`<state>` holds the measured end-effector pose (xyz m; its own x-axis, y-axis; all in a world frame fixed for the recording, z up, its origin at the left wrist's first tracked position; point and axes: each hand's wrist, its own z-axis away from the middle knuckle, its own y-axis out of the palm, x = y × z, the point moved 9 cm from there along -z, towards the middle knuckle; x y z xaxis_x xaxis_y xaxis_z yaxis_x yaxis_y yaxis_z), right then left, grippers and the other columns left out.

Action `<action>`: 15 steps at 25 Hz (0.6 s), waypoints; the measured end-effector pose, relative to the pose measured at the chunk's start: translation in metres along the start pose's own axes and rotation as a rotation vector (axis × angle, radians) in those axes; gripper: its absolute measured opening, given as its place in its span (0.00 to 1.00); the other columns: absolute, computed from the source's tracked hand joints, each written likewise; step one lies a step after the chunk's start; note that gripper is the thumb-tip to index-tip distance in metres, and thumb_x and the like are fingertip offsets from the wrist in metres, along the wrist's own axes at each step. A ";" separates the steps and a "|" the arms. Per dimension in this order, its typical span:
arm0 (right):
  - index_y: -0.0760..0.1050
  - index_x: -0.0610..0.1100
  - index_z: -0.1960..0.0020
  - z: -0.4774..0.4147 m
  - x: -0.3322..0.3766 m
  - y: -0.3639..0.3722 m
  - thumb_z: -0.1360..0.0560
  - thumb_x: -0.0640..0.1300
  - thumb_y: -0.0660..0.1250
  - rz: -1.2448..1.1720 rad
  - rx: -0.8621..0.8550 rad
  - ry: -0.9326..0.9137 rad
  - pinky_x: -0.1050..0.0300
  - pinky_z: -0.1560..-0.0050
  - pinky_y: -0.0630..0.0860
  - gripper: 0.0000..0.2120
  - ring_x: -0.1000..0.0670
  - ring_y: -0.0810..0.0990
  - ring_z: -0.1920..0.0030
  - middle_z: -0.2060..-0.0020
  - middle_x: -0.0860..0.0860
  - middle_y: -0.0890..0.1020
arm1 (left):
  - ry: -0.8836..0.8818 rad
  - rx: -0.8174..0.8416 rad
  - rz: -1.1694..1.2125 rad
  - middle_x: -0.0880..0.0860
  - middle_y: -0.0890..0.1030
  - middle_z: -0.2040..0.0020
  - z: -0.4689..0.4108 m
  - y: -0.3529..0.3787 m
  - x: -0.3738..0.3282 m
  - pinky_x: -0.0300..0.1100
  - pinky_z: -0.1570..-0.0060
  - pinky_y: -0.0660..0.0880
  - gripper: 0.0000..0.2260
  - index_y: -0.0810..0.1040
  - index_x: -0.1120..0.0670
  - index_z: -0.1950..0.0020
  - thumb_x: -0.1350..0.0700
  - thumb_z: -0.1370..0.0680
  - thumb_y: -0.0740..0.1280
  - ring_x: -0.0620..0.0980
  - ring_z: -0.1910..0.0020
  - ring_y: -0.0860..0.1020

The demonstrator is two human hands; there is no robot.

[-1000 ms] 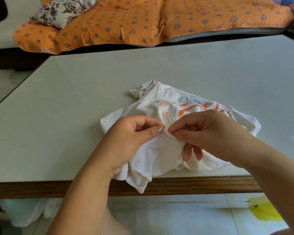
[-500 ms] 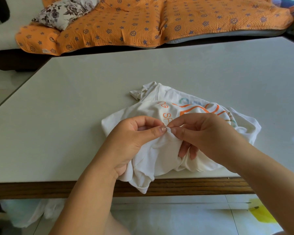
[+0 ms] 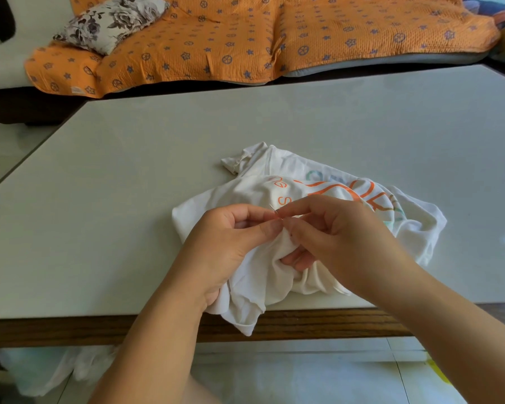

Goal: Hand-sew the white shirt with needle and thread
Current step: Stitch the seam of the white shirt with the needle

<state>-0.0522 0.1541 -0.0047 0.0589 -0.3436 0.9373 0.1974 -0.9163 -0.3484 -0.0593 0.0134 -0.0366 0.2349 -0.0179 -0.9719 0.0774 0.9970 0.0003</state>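
A crumpled white shirt (image 3: 274, 275) with orange and teal print lies at the near edge of the table (image 3: 129, 228), one corner hanging over the front. My left hand (image 3: 231, 246) pinches a fold of the shirt between thumb and forefinger. My right hand (image 3: 333, 237) pinches a thin silver needle (image 3: 274, 210) whose tip pokes up and to the left from the fold, just above my left thumb. My right hand's lower fingers curl into the cloth. No thread is visible.
The pale table has a wooden front edge (image 3: 333, 325). Behind it stands a sofa with an orange patterned cover (image 3: 245, 39) and a floral cushion (image 3: 111, 21). White cloth (image 3: 56, 371) lies on the floor under the table at the left.
The needle now shows above the fold, drawn up and left by my right fingertips. Both hands stay at the same spot on the shirt.
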 end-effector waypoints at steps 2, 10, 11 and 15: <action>0.79 0.52 0.54 0.001 0.002 0.001 0.23 0.41 0.67 0.012 -0.019 -0.017 0.63 0.63 0.80 0.06 0.53 0.84 0.69 0.68 0.52 0.85 | -0.001 -0.001 -0.019 0.56 0.87 0.56 0.000 0.000 0.001 0.49 0.45 0.79 0.10 0.86 0.54 0.56 0.53 0.34 0.75 0.53 0.53 0.85; 0.68 0.43 0.53 -0.011 0.005 -0.030 0.18 0.42 0.58 -0.339 -0.221 -0.041 0.58 0.78 0.69 0.06 0.47 0.79 0.75 0.61 0.47 0.86 | -0.007 -0.046 -0.117 0.48 0.86 0.55 0.002 -0.006 -0.001 0.46 0.40 0.77 0.02 0.86 0.49 0.56 0.54 0.25 0.72 0.46 0.51 0.84; 0.67 0.42 0.53 -0.014 0.001 -0.028 0.17 0.42 0.57 -0.478 -0.188 -0.001 0.59 0.78 0.67 0.06 0.47 0.76 0.77 0.63 0.46 0.85 | -0.012 -0.037 -0.108 0.49 0.86 0.55 0.002 -0.006 0.000 0.47 0.40 0.77 0.02 0.86 0.48 0.57 0.53 0.26 0.73 0.47 0.50 0.83; 0.69 0.42 0.52 -0.022 -0.009 -0.018 0.18 0.37 0.56 -0.897 -0.050 0.122 0.62 0.74 0.73 0.06 0.50 0.77 0.72 0.68 0.46 0.76 | -0.039 0.057 -0.010 0.52 0.87 0.53 0.003 0.004 0.001 0.40 0.46 0.76 0.12 0.86 0.52 0.55 0.51 0.36 0.75 0.47 0.49 0.84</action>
<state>-0.0774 0.1690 -0.0077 -0.2012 0.4867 0.8501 0.0766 -0.8573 0.5090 -0.0558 0.0167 -0.0364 0.2713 -0.0318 -0.9620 0.1351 0.9908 0.0054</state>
